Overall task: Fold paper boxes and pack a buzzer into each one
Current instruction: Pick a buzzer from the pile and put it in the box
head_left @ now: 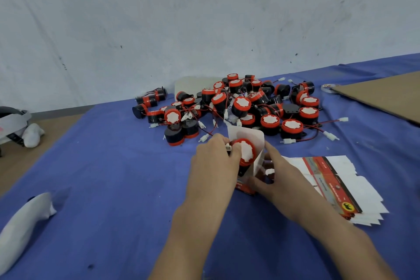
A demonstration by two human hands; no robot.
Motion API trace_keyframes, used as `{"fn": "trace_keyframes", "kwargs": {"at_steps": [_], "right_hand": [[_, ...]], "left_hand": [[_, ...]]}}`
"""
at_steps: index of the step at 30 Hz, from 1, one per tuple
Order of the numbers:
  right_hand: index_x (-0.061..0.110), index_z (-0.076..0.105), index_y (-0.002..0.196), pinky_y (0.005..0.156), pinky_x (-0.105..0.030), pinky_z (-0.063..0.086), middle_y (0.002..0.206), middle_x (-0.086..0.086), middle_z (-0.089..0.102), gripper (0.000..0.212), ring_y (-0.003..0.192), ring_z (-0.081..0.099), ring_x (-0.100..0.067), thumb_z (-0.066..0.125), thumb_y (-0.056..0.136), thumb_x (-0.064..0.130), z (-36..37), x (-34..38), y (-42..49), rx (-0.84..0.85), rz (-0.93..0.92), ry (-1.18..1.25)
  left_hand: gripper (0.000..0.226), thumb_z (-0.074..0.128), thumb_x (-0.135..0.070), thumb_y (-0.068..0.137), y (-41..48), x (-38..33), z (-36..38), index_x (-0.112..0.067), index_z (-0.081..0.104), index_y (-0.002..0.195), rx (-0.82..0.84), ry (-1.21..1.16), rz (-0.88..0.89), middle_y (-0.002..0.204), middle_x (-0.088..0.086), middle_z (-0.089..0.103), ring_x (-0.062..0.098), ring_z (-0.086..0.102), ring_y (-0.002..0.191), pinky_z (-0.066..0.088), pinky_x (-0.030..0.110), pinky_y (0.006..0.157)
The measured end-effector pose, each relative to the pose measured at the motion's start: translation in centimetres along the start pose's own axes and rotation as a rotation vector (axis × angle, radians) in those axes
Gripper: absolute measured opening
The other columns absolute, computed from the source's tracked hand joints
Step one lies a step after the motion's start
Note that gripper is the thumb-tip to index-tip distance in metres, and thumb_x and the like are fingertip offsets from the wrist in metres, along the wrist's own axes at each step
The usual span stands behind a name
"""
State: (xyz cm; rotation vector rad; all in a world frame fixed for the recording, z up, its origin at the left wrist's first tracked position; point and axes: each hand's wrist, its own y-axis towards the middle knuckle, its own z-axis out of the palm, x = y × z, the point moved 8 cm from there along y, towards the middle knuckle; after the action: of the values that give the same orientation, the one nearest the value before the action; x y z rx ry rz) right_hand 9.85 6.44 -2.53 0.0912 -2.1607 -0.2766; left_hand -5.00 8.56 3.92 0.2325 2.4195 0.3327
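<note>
My left hand (214, 161) grips a red and black buzzer (246, 151) with a white face, its white plug by my fingertips. The buzzer sits at the open mouth of a small paper box (247, 185), whose white flap (246, 133) stands up behind it. My right hand (276, 177) holds the box from the right side, fingers curled round its wall. A large heap of buzzers (241, 104) with red wires lies just beyond. A stack of flat unfolded boxes (336, 186) lies to the right of my right hand.
Blue cloth (113, 177) covers the table. A white bundle (22, 227) lies at the front left, another white bundle (33, 134) and grey gear at far left. A brown cardboard sheet (384, 95) and a tape roll (328, 87) sit at the back right. The wall rises close behind.
</note>
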Motion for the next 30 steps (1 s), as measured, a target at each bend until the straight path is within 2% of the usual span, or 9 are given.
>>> {"fn": "trace_keyframes", "kwargs": {"at_steps": [3, 6, 9, 11, 13, 16, 22, 27, 30], "right_hand": [[0.072, 0.035, 0.109, 0.072, -0.006, 0.046, 0.103, 0.038, 0.058, 0.059, 0.095, 0.059, 0.012, 0.077, 0.083, 0.039, -0.3, 0.0, -0.2, -0.011, -0.007, 0.053], [0.066, 0.040, 0.112, 0.072, -0.001, 0.043, 0.107, 0.042, 0.056, 0.054, 0.099, 0.055, 0.018, 0.075, 0.083, 0.040, -0.2, 0.0, -0.4, -0.009, -0.022, 0.073], [0.071, 0.040, 0.111, 0.075, -0.002, 0.045, 0.111, 0.042, 0.056, 0.052, 0.105, 0.053, 0.018, 0.070, 0.090, 0.035, -0.1, 0.5, -0.4, -0.011, -0.031, 0.114], [0.075, 0.042, 0.105, 0.076, -0.003, 0.046, 0.112, 0.039, 0.058, 0.045, 0.106, 0.055, 0.015, 0.063, 0.095, 0.036, 0.0, 0.7, -0.4, -0.050, -0.027, 0.188], [0.067, 0.046, 0.108, 0.078, -0.011, 0.050, 0.112, 0.028, 0.062, 0.036, 0.106, 0.059, 0.006, 0.060, 0.097, 0.036, -0.3, 0.4, -0.3, -0.135, -0.010, 0.239], [0.046, 0.045, 0.106, 0.085, -0.035, 0.054, 0.114, 0.009, 0.062, 0.026, 0.105, 0.060, -0.012, 0.061, 0.097, 0.027, -0.9, -0.7, -0.2, -0.236, 0.061, 0.207], [0.036, 0.044, 0.104, 0.083, -0.043, 0.055, 0.110, 0.002, 0.061, 0.025, 0.101, 0.060, -0.019, 0.063, 0.095, 0.023, -1.2, -1.0, -0.4, -0.261, 0.113, 0.141], [0.028, 0.045, 0.113, 0.085, -0.043, 0.055, 0.111, 0.002, 0.061, 0.025, 0.103, 0.060, -0.019, 0.062, 0.096, 0.024, -1.2, -0.8, -0.4, -0.253, 0.124, 0.111], [0.023, 0.047, 0.114, 0.087, -0.046, 0.055, 0.112, 0.000, 0.061, 0.023, 0.104, 0.060, -0.021, 0.061, 0.096, 0.025, -1.2, -0.6, -0.5, -0.243, 0.130, 0.085]], "left_hand": [[0.022, 0.044, -0.032, 0.102, 0.0, 0.7, 2.8, -0.014, 0.055, 0.094, 0.174, 0.250, 0.057, 0.083, 0.006, 0.058, 0.025, 0.058, 0.076, 0.050, 0.041, 0.065], [0.016, 0.038, -0.016, 0.104, -0.2, 1.2, 3.9, -0.013, 0.051, 0.095, 0.243, 0.490, 0.131, 0.080, 0.004, 0.047, 0.027, 0.056, 0.083, 0.052, 0.043, 0.069], [0.019, 0.036, -0.021, 0.103, -0.3, 1.6, 3.9, -0.014, 0.044, 0.087, 0.284, 0.366, 0.109, 0.079, 0.004, 0.051, 0.027, 0.056, 0.076, 0.046, 0.040, 0.061], [0.018, 0.034, -0.030, 0.103, -0.8, 1.4, 4.0, -0.016, 0.043, 0.098, 0.326, 0.243, 0.108, 0.081, 0.005, 0.058, 0.025, 0.058, 0.071, 0.047, 0.042, 0.059], [0.018, 0.034, -0.032, 0.102, -1.4, 0.8, 4.1, -0.019, 0.042, 0.111, 0.372, 0.155, 0.128, 0.080, 0.007, 0.063, 0.026, 0.061, 0.072, 0.052, 0.047, 0.065], [0.022, 0.032, -0.026, 0.105, -1.7, 0.1, 4.4, -0.015, 0.038, 0.123, 0.409, 0.164, 0.162, 0.094, 0.012, 0.068, 0.033, 0.065, 0.087, 0.053, 0.051, 0.080], [0.019, 0.045, -0.034, 0.105, -0.7, 0.6, 3.2, -0.024, 0.057, 0.115, 0.226, 0.192, 0.231, 0.099, 0.000, 0.066, 0.019, 0.062, 0.089, 0.053, 0.044, 0.078], [0.019, 0.061, -0.016, 0.096, -1.3, -0.7, 2.7, -0.028, 0.067, 0.109, -0.033, 0.281, 0.387, 0.100, -0.012, 0.048, 0.009, 0.053, 0.092, 0.052, 0.036, 0.057], [0.027, 0.061, -0.009, 0.094, -1.2, -0.3, 2.8, -0.031, 0.065, 0.110, -0.050, 0.321, 0.371, 0.099, -0.013, 0.052, 0.009, 0.054, 0.090, 0.048, 0.031, 0.053]]}}
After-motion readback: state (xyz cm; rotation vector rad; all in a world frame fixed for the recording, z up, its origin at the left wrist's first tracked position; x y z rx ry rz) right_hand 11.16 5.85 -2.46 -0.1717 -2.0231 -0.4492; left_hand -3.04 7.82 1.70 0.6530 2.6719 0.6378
